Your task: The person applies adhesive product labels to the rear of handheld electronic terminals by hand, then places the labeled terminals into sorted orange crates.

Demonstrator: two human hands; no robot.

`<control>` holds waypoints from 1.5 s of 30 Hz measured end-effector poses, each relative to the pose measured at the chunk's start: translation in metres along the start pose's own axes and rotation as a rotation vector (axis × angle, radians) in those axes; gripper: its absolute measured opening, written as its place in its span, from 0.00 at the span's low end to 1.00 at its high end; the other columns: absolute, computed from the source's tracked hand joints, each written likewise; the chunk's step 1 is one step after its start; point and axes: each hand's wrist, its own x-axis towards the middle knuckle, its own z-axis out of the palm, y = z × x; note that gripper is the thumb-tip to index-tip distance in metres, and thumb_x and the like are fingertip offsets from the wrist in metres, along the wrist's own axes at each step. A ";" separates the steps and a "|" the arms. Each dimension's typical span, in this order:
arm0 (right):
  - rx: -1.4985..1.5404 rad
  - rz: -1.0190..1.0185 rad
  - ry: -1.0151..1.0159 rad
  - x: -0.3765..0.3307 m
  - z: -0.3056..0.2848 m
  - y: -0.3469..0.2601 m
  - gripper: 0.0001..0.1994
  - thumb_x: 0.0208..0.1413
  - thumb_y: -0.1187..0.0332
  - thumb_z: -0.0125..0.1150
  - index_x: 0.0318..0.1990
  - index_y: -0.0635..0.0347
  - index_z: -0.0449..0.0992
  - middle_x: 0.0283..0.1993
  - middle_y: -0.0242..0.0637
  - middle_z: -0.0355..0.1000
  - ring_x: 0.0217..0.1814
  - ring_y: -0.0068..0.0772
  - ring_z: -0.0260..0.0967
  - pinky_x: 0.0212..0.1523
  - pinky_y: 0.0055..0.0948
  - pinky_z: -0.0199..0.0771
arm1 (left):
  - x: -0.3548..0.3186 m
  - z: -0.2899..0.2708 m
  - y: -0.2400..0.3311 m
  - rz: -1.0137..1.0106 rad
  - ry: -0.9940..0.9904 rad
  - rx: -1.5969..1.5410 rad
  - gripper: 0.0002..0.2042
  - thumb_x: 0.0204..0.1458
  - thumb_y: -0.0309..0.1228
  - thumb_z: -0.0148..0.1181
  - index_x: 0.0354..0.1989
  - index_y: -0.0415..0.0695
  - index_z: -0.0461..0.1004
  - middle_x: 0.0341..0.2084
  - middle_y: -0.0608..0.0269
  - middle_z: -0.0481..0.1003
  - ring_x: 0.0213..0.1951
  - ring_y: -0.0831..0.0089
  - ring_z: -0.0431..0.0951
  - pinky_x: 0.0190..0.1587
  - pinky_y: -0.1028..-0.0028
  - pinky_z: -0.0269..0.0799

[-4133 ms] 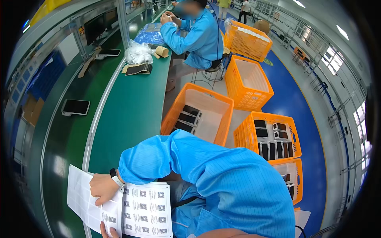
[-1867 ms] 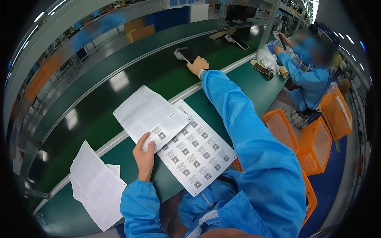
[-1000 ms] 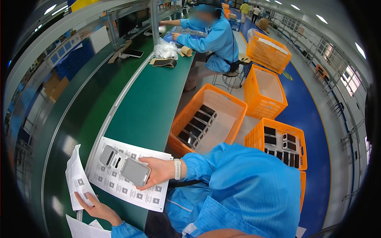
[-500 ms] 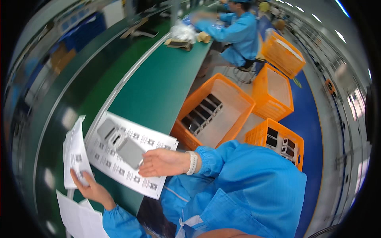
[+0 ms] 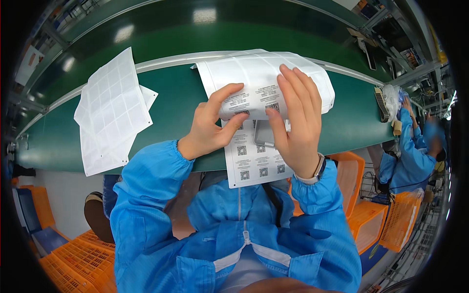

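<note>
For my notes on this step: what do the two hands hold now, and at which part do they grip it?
Both the left hand and the right hand hold a curled white label sheet by its near lower edge, thumbs beneath and fingers on top.

Both hands up close here, left hand (image 5: 207,129) and right hand (image 5: 295,127) gripping a curled white label sheet (image 5: 266,80) over the green table (image 5: 176,97), with empty backing sheets (image 5: 115,110) lying off to the left.

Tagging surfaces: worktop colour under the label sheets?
Dark green worktop, clearest in the head view beside the label sheet.
</note>
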 end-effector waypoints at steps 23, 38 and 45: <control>0.738 0.750 -0.247 -0.008 0.019 0.039 0.16 0.54 0.73 0.70 0.49 0.68 0.80 0.44 0.44 0.82 0.47 0.33 0.80 0.50 0.28 0.78 | -0.001 0.007 -0.023 0.060 -0.068 0.113 0.16 0.53 0.15 0.65 0.51 0.39 0.75 0.43 0.52 0.82 0.43 0.58 0.84 0.48 0.67 0.78; 0.940 -0.076 0.022 -0.046 -0.021 0.013 0.10 0.44 0.75 0.74 0.35 0.61 0.81 0.45 0.45 0.80 0.46 0.44 0.76 0.43 0.39 0.79 | -0.014 -0.026 -0.016 -0.391 0.246 -0.249 0.16 0.63 0.31 0.54 0.56 0.38 0.74 0.48 0.59 0.76 0.51 0.73 0.75 0.57 0.76 0.66; 1.299 0.830 0.125 -0.094 -0.046 0.056 0.04 0.59 0.78 0.63 0.40 0.65 0.77 0.36 0.41 0.79 0.38 0.30 0.77 0.43 0.28 0.78 | -0.032 -0.089 0.015 -0.768 -0.023 0.378 0.20 0.59 0.28 0.58 0.60 0.40 0.74 0.49 0.51 0.78 0.47 0.69 0.78 0.51 0.74 0.71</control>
